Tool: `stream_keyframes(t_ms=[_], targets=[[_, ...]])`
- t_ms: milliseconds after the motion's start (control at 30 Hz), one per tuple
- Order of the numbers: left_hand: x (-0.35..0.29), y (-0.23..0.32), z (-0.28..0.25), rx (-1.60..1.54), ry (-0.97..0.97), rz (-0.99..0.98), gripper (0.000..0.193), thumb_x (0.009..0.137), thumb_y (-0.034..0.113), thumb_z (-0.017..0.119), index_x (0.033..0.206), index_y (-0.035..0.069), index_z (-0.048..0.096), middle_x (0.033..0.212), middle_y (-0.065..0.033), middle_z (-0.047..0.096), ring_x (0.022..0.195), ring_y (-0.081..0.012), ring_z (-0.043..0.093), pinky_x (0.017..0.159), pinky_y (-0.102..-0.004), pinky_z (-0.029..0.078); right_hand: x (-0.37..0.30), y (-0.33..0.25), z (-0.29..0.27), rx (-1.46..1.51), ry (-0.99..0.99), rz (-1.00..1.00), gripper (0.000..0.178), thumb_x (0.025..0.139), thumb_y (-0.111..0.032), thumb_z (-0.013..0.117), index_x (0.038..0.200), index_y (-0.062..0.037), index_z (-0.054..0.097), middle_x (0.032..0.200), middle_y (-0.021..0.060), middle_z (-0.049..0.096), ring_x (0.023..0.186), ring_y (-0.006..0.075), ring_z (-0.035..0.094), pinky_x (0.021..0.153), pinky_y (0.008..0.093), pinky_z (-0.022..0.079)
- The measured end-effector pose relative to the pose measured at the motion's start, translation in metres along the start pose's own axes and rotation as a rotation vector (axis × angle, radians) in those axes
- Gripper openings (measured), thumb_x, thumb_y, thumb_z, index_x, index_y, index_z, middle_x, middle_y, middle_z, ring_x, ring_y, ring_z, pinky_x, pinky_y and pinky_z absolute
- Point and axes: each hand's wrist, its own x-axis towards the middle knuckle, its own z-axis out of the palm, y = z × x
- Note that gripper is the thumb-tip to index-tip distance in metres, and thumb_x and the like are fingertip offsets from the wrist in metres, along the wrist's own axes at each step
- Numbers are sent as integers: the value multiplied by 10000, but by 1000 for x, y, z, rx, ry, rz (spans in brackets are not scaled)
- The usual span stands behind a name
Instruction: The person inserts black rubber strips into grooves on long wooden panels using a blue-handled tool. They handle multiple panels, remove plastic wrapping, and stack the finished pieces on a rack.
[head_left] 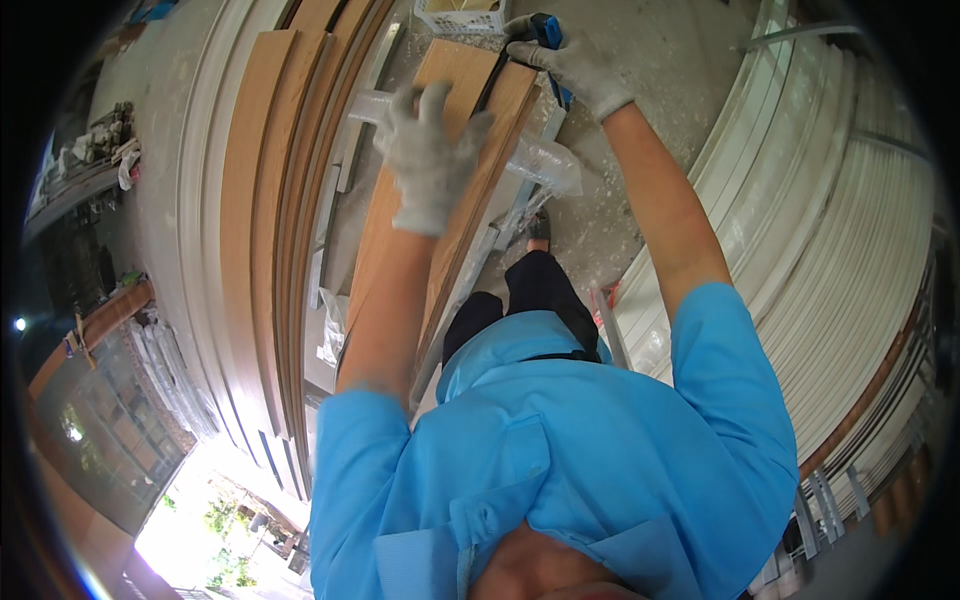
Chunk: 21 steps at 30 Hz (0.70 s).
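A long wood-coloured profile [385,225] lies in front of me, with a black strip [491,82] set along its far end. Over its surface my left hand [430,150], in a pale grey glove, has its fingers spread and holds nothing; it is slightly blurred. At the profile's far right corner my right hand [578,68], gloved alike, is closed around a blue and black hand tool [547,32] whose exact kind I cannot make out. Clear plastic wrap [545,163] sticks out from beneath the profile on the right, and another piece [370,106] shows on the left.
Long wood-coloured boards [255,150] are stacked at left beside pale ones. White profiles [800,200] fill the right side. Metal support bars [510,222] run under the work. A white plastic basket [460,20] stands at the far end on the speckled floor [640,165].
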Motion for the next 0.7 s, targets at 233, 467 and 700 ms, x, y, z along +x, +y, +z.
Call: stream_keyframes(t_ms=[233, 467, 700], targets=[[-55, 7, -34, 138, -295, -146, 228, 872, 238, 717, 1046, 100, 664, 937, -129, 671, 894, -347, 630, 807, -477, 482, -2, -12, 10, 5, 2, -41, 353, 915, -223, 755, 1202, -52, 643, 1006, 35, 707, 939, 141, 665, 856, 305, 534], [-38, 18, -33, 212, -375, -117, 193, 835, 177, 708, 982, 80, 629, 895, -146, 666, 852, -352, 662, 753, -480, 524, -16, -50, -3, -302, 235, 205, 472, 854, -362, 802, 1175, -71, 616, 939, 79, 687, 792, 196, 664, 753, 343, 543], [-46, 3, -57, 156, -527, -158, 198, 857, 130, 672, 1035, 63, 618, 948, -160, 686, 912, -348, 673, 773, -470, 526, -55, -51, -22, 109, 170, 110, 487, 936, -357, 715, 1286, -58, 555, 982, 41, 656, 917, 136, 657, 823, 297, 542]])
